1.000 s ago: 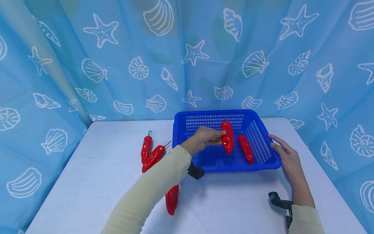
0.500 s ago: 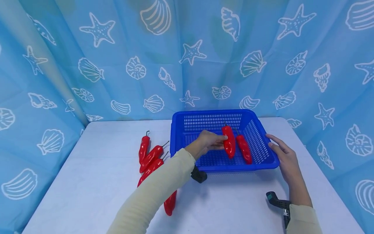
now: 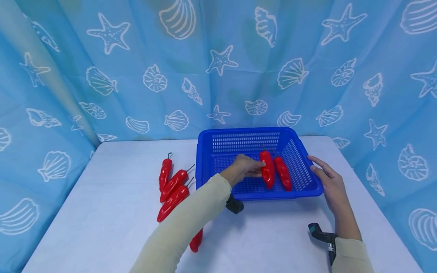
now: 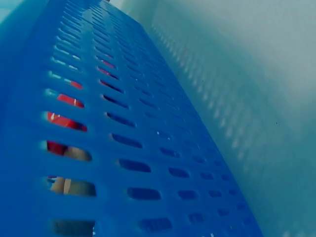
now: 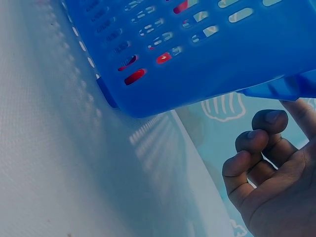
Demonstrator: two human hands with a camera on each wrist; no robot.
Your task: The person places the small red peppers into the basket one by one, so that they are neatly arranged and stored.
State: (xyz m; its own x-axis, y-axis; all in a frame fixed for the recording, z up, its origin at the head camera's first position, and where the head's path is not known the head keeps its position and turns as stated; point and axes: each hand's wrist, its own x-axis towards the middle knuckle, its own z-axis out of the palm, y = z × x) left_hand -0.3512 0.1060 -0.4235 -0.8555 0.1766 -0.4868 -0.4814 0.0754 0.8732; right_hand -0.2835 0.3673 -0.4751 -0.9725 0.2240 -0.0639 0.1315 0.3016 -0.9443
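Observation:
My left hand (image 3: 246, 165) reaches into the blue plastic basket (image 3: 239, 196) and pinches a red chili pepper (image 3: 267, 170) by its side. Beside it on the right, a second chili pepper (image 3: 282, 173) lies inside. My right hand (image 3: 330, 185) holds the basket's right rim with thumb and index finger; in the right wrist view its other fingers (image 5: 237, 168) curl below the rim. Through the slots of the basket wall (image 4: 148, 143), the left wrist view shows bits of red and of the hand.
Left of the basket, several red chili peppers (image 3: 174, 186) lie on the white table (image 3: 112, 212). Another chili pepper (image 3: 196, 240) is partly hidden under the left sleeve (image 3: 191, 220). A blue curtain (image 3: 136, 57) with shells and starfish hangs behind.
My left hand has lowered the chili pepper toward the basket floor, next to the other one. The right hand keeps its place on the rim. The head view has shifted slightly.

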